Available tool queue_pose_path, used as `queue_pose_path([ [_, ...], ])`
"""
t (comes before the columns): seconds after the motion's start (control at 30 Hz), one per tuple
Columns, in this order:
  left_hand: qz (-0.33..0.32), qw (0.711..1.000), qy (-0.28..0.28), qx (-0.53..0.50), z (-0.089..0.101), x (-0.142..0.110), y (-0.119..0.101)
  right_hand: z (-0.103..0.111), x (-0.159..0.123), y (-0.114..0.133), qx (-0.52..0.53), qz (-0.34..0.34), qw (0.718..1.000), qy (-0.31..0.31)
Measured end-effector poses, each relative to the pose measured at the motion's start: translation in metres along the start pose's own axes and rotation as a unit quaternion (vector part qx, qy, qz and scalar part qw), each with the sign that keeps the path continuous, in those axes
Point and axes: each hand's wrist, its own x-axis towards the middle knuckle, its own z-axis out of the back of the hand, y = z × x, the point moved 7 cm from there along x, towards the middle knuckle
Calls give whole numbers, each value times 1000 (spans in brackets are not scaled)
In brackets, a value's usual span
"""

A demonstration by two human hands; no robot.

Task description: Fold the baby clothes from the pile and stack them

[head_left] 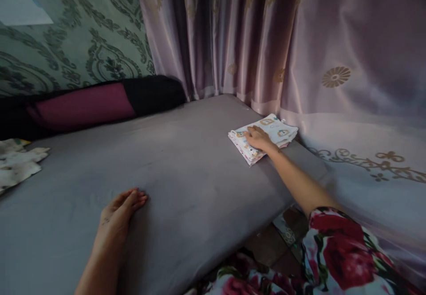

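Note:
A stack of folded white printed cloths (278, 131) lies near the right-hand corner of the grey-covered bed (186, 162). My right hand (258, 139) rests on top of the stack, its fingers laid out over the upper cloth and not wrapped round it. Well to the left and closer to me, my left hand (124, 206) is on the bed cover. Its fingers are loosely curved with the thumb near them, and nothing shows in them.
A long black and maroon bolster (89, 106) lies along the patterned green wall. Crumpled white printed cloth (20, 162) is at the left edge. Mauve curtains (333, 42) hang behind and to the right of the bed. Tiled floor (269, 241) shows below the bed's front edge.

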Motion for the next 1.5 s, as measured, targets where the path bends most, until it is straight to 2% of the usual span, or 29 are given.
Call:
queue_pose_path([
  [0.1,-22,1000,15,-9,4,6,6,-9,-11,14,-15,4,1000,-8],
  [0.27,-28,999,30,-21,8,9,10,-12,-18,20,-58,-1,996,-63],
  [0.43,-19,999,23,-20,7,6,8,-8,-22,25,-57,1,997,-47],
  [0.57,-7,999,19,-28,5,2,5,-7,-31,47,-31,49,997,-52],
  [0.73,-1,1000,11,-28,5,-1,2,-18,-47,76,-56,106,989,-87],
  [0.87,6,999,3,-31,4,-3,2,-22,-56,84,-87,134,979,-127],
  [1.13,-9,999,23,-38,4,1,5,-24,-54,82,-114,121,978,-123],
  [1.33,-32,997,45,-50,0,2,6,-22,-42,79,-108,97,987,-64],
  [1.43,-43,996,49,-58,-5,1,4,-16,-37,87,-89,93,988,-86],
  [1.5,-46,996,43,-66,-8,1,3,-15,-37,101,-76,123,983,-117],
])
